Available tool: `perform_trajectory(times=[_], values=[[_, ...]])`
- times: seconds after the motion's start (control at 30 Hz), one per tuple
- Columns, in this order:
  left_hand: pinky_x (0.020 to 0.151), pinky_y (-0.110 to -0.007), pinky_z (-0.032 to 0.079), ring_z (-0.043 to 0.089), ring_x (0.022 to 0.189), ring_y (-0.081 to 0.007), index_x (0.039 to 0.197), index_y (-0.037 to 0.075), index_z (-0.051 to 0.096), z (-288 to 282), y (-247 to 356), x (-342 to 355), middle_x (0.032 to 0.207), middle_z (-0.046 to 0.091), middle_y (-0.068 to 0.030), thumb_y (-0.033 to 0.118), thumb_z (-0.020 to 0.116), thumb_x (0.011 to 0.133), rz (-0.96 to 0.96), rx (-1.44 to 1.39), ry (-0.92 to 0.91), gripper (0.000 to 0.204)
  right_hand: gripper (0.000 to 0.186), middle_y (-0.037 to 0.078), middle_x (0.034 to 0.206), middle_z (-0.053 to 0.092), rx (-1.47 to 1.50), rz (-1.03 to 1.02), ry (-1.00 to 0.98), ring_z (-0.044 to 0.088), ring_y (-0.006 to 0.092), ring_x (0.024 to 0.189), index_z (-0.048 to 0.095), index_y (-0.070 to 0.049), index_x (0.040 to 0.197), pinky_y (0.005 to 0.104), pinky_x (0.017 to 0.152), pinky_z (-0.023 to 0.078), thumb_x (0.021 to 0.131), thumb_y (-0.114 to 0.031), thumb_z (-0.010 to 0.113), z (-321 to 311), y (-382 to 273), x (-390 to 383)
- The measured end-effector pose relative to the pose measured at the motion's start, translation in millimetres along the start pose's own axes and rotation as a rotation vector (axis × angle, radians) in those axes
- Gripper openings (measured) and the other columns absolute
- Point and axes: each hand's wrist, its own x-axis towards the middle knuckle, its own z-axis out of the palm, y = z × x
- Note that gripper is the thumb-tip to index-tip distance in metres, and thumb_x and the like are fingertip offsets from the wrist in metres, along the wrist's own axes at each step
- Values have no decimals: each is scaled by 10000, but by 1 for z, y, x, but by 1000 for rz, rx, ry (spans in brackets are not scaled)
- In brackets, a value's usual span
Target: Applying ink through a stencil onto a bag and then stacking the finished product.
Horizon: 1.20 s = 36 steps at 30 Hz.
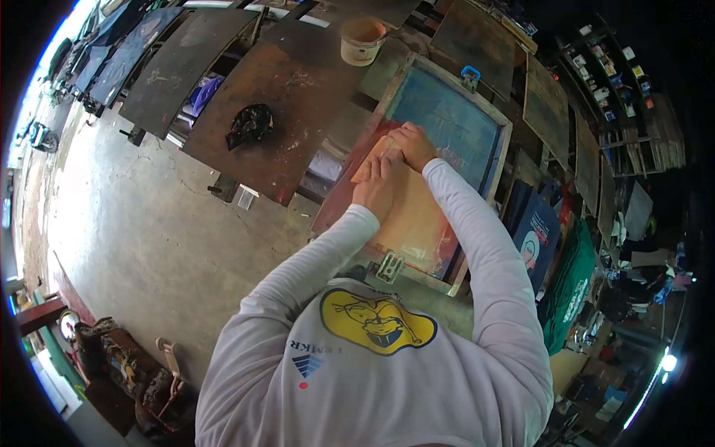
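"When looking down from head height, saw what in the hands?"

"Saw the left hand [377, 182] and, just beyond, the right hand [412, 141], both with fingers curled down over one orange-tan bar [375, 154]. Could not tell the tightness of either grip."

"Located that bar where?"

"Found it slanting across the left-middle part of a framed screen [447, 112], right of the bench [313, 74]. Could not tell firm contact with the mesh from a slight lift."

"Judged the work how far along?"

"Judged it partway. Noted pale orange over the near stretch, with red along the left side; took that for the part already covered. Noted blue over the far stretch, past the hands; took that for a part left to do, or else outside the worked area."

"Spotted any sign of finishing?"

"Spotted none. Saw both hands on the bar, a blue clamp [469, 77] at the far edge and a metal fitting [388, 266] at the near end. Could not see beneath the screen, so could not judge any result."

"Noticed anything nearby?"

"Noticed a pale bucket [361, 51] and a crumpled black bag [250, 125] on the bench, well apart from the hands."
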Motion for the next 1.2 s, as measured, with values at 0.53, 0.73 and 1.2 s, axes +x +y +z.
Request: perform_trajectory(times=[0.53,0.73,1.2], values=[[1138,-436,328,376,1351,-446,1374,-128,321,30,27,-24,1445,375,-285,90,569,807,100,104,-108,657,312,28,1057,670,-239,-81,-306,574,223,1052,689,-103,1102,385,900,478,799,-92,615,-13,8,-38],[1116,-442,364,417,1320,-468,1368,-81,317,0,27,-24,1367,446,-335,28,576,793,-83,-280,-114,640,279,30,1091,672,-254,-94,-413,571,225,1059,695,-103,1037,381,890,482,761,-85,654,-21,2,-11],[852,-460,536,637,1071,-374,1176,-1,501,2,26,-31,1183,618,-233,160,553,842,-63,-30,-185,374,193,161,1026,693,-126,135,-464,626,319,1060,719,-81,955,423,861,530,773,-78,654,-29,-19,-54]])
